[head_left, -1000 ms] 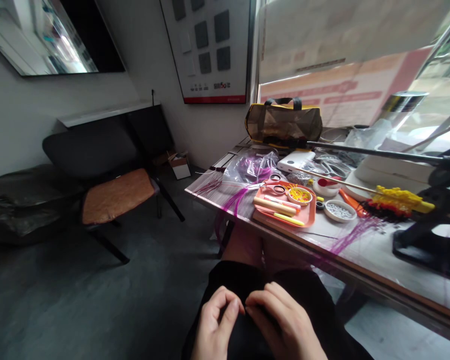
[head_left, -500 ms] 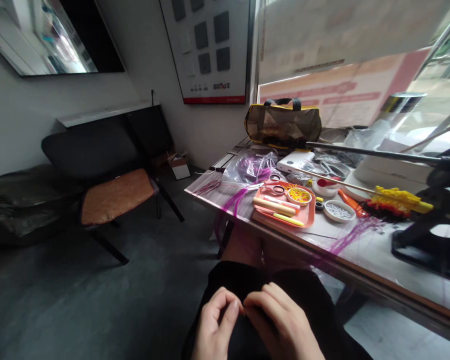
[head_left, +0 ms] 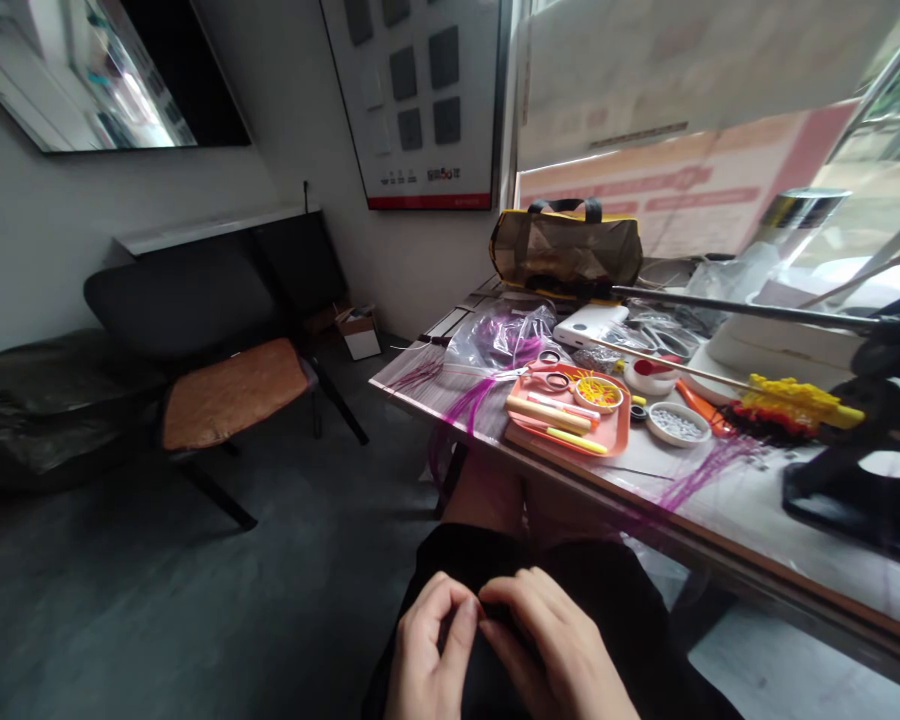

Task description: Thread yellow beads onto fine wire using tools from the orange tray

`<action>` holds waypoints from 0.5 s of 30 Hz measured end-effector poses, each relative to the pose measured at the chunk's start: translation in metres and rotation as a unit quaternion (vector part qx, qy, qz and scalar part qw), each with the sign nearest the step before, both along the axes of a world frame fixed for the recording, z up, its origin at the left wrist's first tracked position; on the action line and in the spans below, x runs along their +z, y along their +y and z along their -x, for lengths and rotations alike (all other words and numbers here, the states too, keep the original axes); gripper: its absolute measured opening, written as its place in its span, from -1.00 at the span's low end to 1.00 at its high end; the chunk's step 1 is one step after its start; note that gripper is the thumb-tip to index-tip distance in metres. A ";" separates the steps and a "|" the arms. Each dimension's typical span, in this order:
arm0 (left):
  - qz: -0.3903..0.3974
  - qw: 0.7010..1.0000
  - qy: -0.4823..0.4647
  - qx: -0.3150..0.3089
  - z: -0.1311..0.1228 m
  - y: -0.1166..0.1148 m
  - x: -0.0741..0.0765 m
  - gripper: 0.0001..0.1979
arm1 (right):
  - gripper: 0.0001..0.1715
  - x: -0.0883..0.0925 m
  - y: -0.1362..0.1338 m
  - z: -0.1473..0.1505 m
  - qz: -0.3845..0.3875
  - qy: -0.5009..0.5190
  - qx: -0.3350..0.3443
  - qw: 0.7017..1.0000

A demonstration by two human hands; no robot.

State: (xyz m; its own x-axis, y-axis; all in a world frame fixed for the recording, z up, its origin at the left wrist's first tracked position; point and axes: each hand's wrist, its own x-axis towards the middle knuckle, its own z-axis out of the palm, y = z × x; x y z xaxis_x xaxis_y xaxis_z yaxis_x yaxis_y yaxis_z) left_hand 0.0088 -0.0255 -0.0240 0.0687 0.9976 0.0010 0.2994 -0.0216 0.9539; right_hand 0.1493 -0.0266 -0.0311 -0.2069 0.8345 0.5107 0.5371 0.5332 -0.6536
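Above my lap, my left hand [head_left: 429, 650] is closed in a pinch, thumb against index finger. My right hand [head_left: 555, 640] pinches too, its fingertips meeting those of the left. Whatever lies between the fingertips is too small to make out. Beyond them, a coral tray [head_left: 616, 436] on the table carries a white dish of yellow and orange strands [head_left: 598, 392], scissors [head_left: 556, 381], a beige stick [head_left: 547, 412] and a yellow pen [head_left: 577, 440]. Purple threads [head_left: 469, 405] hang over the table edge left of the tray.
The table [head_left: 750, 510] also bears a dish of grey beads [head_left: 675, 425], a yellow tassel-like bundle [head_left: 787, 398], a black stand [head_left: 870, 470], a plastic bag [head_left: 487, 340] and a mesh bag [head_left: 570, 250]. A chair [head_left: 232, 395] stands to the left.
My right hand has moved slightly left, so its fingertips now touch those of my left hand. The things on the table have not moved.
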 end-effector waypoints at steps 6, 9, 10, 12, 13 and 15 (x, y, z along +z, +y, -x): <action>-0.104 0.989 0.092 0.046 -0.002 -0.001 0.000 -0.66 | -0.77 -0.003 0.001 0.002 0.015 0.009 0.006 1.000; -0.124 0.983 0.125 0.052 -0.003 -0.002 -0.004 -0.66 | -0.72 -0.007 0.001 0.008 -0.019 0.026 -0.017 0.999; -0.124 0.982 0.132 0.054 -0.002 -0.002 -0.005 -0.66 | -0.73 -0.008 0.001 0.010 -0.020 0.034 -0.027 0.999; -0.122 0.980 0.147 0.052 -0.001 -0.001 -0.006 -0.65 | -0.77 -0.009 0.000 0.009 -0.008 0.042 -0.036 0.998; -0.122 0.979 0.155 0.049 0.000 -0.001 -0.006 -0.63 | -0.79 -0.009 0.000 0.008 -0.002 0.045 -0.037 0.998; -0.130 0.975 0.173 0.043 0.000 -0.001 -0.006 -0.61 | -0.79 -0.007 0.000 0.005 0.001 0.044 -0.026 0.999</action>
State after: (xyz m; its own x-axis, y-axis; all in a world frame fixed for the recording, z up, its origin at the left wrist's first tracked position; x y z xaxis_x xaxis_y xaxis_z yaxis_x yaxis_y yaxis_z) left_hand 0.0093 -0.0265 -0.0299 0.0251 0.9689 0.2462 0.6138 -0.2093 0.7612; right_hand 0.1438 -0.0265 -0.0380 -0.1177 0.8438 0.5236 0.5053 0.5048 -0.6999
